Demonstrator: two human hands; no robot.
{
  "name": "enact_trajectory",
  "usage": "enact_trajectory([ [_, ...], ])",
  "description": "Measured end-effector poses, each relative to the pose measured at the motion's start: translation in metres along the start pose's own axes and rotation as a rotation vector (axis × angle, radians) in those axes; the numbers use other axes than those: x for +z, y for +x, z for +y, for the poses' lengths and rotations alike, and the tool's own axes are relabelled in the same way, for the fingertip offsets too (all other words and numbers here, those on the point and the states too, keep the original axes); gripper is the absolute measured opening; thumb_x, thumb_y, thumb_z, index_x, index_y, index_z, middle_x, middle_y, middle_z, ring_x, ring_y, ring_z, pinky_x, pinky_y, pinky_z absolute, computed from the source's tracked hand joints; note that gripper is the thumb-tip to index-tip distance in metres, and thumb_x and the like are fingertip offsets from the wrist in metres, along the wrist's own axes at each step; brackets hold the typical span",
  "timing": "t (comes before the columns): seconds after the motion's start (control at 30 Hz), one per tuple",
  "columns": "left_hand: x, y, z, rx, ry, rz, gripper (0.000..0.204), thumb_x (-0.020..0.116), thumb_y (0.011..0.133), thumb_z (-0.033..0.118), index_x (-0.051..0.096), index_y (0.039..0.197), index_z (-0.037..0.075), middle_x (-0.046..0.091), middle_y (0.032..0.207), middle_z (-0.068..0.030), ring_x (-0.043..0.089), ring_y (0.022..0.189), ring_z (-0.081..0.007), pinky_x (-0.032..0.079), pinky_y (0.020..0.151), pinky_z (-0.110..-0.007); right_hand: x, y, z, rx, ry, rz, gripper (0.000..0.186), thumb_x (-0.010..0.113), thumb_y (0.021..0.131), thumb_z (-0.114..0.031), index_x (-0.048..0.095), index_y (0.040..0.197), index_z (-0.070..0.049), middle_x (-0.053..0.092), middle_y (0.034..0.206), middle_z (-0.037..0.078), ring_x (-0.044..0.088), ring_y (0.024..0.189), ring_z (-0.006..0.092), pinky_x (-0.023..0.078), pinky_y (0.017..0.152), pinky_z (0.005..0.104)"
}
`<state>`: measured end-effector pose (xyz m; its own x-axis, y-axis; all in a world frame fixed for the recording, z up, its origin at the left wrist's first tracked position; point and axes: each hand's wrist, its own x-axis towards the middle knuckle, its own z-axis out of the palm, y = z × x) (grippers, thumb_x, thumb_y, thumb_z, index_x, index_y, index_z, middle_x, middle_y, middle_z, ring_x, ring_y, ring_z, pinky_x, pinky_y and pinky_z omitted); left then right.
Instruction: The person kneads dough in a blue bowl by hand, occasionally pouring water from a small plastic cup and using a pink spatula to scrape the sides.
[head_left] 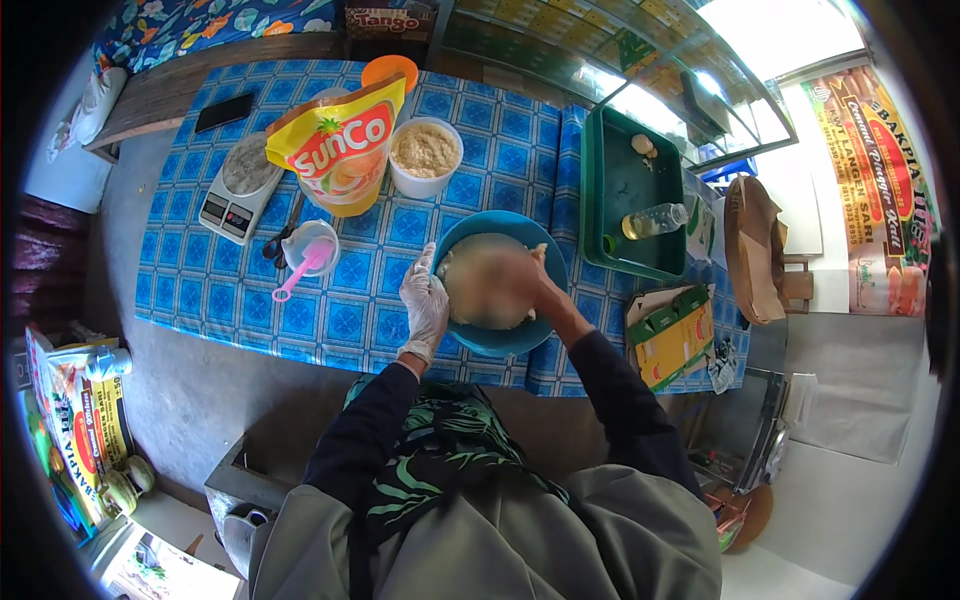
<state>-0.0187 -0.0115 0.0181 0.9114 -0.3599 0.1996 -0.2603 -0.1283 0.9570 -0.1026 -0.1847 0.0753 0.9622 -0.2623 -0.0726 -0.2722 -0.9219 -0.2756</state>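
Note:
A round blue bowl (492,221) stands near the front edge of the table, with a pale, dough-like mass (462,272) inside. My left hand (424,303), in a clear plastic glove, grips the bowl's left rim. From the right, my right hand (528,283) reaches down into the bowl against the pale mass. A blurred patch covers the bowl's middle and hides the right fingers. Left of the bowl is a small white cup (296,247) with a pink-handled tool (308,262) in it.
Behind stand a white tub of tan crumbs (426,155), a yellow pouch (342,160), an orange container (390,72) and a kitchen scale (233,208). Scissors (277,247) lie by the cup. At right, a green tray (622,190) holds a bottle (655,221); a flattened carton (672,342) lies nearer.

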Motion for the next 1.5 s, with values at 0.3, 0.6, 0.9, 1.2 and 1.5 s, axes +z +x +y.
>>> enact_trajectory([
  [0.3,0.013,0.003,0.003,-0.255,-0.163,0.08,0.029,0.051,0.098,0.002,0.061,0.125,-0.002,0.06,0.114,-0.0042,0.057,0.101,-0.0121,0.045,0.089,-0.022,0.069,0.048,0.038,-0.011,0.822,-0.528,0.07,0.084,0.067,-0.036,0.054,0.121,-0.003,0.056,0.115,0.007,0.057,0.106,0.0189,0.045,0.091,0.0311],
  [0.6,0.012,0.001,-0.012,-0.426,-0.709,0.145,0.026,0.052,0.098,0.003,0.061,0.122,-0.004,0.06,0.121,-0.0049,0.056,0.1,-0.0117,0.045,0.087,-0.021,0.112,0.027,0.036,-0.009,1.582,-0.353,0.045,0.066,0.088,-0.011,0.041,0.126,-0.004,0.052,0.119,0.008,0.056,0.102,0.0138,0.045,0.092,0.0293],
  [0.9,0.004,0.009,-0.001,-0.276,-0.118,-0.003,0.028,0.056,0.093,-0.001,0.062,0.121,-0.004,0.063,0.124,-0.0125,0.061,0.11,-0.0183,0.047,0.096,-0.027,-0.091,-0.033,0.016,0.211,0.982,0.0,0.074,0.091,0.053,-0.01,0.056,0.118,-0.002,0.062,0.114,0.012,0.062,0.105,0.0212,0.05,0.093,0.0366],
  [1.2,0.002,0.008,-0.007,-0.133,-0.018,-0.042,0.043,0.051,0.082,-0.011,0.062,0.123,-0.002,0.063,0.124,-0.0157,0.06,0.115,-0.0258,0.045,0.1,-0.031,0.008,-0.046,-0.012,-0.17,-0.182,-0.171,0.03,0.076,0.066,-0.023,0.07,0.092,-0.009,0.065,0.094,0.016,0.059,0.088,0.0321,0.043,0.073,0.0522],
  [1.5,-0.001,0.008,-0.002,-0.102,-0.043,-0.047,0.048,0.045,0.082,-0.012,0.06,0.126,-0.001,0.062,0.124,-0.015,0.059,0.114,-0.0251,0.044,0.099,-0.031,0.07,0.007,-0.027,-0.001,-0.118,-0.213,0.013,0.066,0.072,-0.019,0.069,0.078,-0.008,0.069,0.082,0.015,0.066,0.079,0.0357,0.046,0.066,0.052],
])
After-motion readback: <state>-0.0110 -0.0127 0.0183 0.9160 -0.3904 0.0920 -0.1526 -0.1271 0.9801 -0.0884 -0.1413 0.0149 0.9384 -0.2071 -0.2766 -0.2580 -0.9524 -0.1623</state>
